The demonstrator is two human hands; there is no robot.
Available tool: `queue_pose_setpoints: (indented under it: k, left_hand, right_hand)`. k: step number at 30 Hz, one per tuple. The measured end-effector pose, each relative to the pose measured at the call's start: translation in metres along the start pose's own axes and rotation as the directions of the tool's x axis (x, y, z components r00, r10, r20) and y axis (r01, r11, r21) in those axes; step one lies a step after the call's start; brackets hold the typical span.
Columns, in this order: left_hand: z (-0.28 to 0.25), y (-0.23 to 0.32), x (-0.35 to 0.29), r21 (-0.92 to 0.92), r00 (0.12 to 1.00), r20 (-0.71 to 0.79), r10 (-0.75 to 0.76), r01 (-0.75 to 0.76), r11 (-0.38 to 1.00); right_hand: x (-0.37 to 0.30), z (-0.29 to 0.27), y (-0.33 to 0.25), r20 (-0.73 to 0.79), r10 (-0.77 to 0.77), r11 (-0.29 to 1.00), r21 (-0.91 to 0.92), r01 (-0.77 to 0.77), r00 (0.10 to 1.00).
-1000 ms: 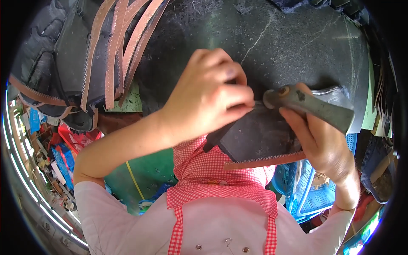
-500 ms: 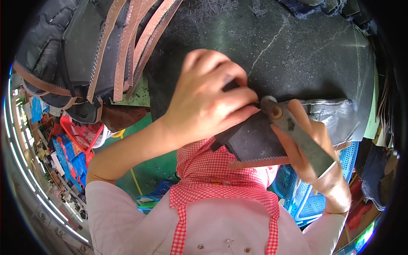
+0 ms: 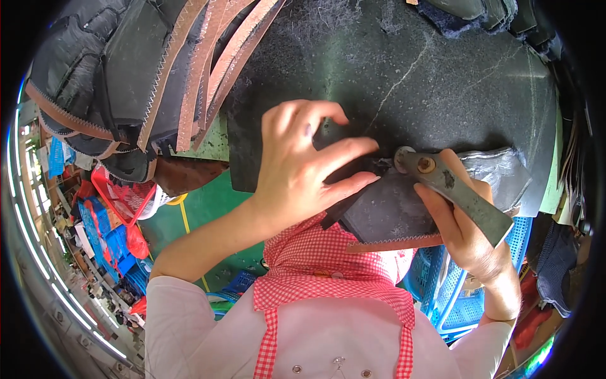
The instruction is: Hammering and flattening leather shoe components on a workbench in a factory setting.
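Note:
A dark flat piece with a zigzag-stitched brown strip along its near edge lies at the near side of the dark work surface. My left hand hovers by its left end, fingers spread and curved, thumb and forefinger apart with nothing visible between them. A narrow black strip shows below the thumb. My right hand is closed around a hammer. The hammer's round face is at the piece's far edge, beside my left fingertips; its wedge end points back toward my wrist. My palm hides most of the handle.
Dark pieces with brown stitched strips pile up at the far left. The dark work surface spreads ahead, with more dark pieces at its far edge. Blue baskets stand below right, a red basket at left.
My left fingers have spread and the thumb has parted from the forefinger; the hand has dropped slightly nearer. The hammer stays at about the same place on the piece. The view has shifted slightly.

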State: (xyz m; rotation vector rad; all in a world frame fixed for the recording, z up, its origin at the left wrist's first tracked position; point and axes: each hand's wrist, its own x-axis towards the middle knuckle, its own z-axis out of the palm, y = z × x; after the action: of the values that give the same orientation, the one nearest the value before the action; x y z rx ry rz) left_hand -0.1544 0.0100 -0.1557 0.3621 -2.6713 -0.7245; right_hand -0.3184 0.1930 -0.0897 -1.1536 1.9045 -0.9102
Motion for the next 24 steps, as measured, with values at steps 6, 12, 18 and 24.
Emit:
queue_pose_setpoints:
  k: [6,12,18,24]
  left_hand:
    - [0.007,0.003,0.0,-0.156,1.0,0.004,0.016,-0.015,0.988]
    - [0.006,0.016,-0.008,0.024,0.986,-0.029,0.162,-0.161,0.987]
    - [0.012,0.016,-0.006,0.088,0.983,0.013,0.182,-0.183,0.979]
    - [0.005,0.01,0.006,0.06,0.968,-0.03,0.247,-0.245,0.968]
  right_hand:
    - [0.004,-0.012,-0.007,0.139,0.088,0.996,-0.041,-0.083,0.986]
    - [-0.003,0.001,-0.002,0.056,-0.132,0.972,-0.186,0.14,0.99]
    - [0.004,-0.001,0.001,0.035,-0.005,0.98,-0.199,0.012,0.999]
    - [0.012,-0.014,-0.019,0.141,-0.066,0.937,-0.331,0.11,0.988]
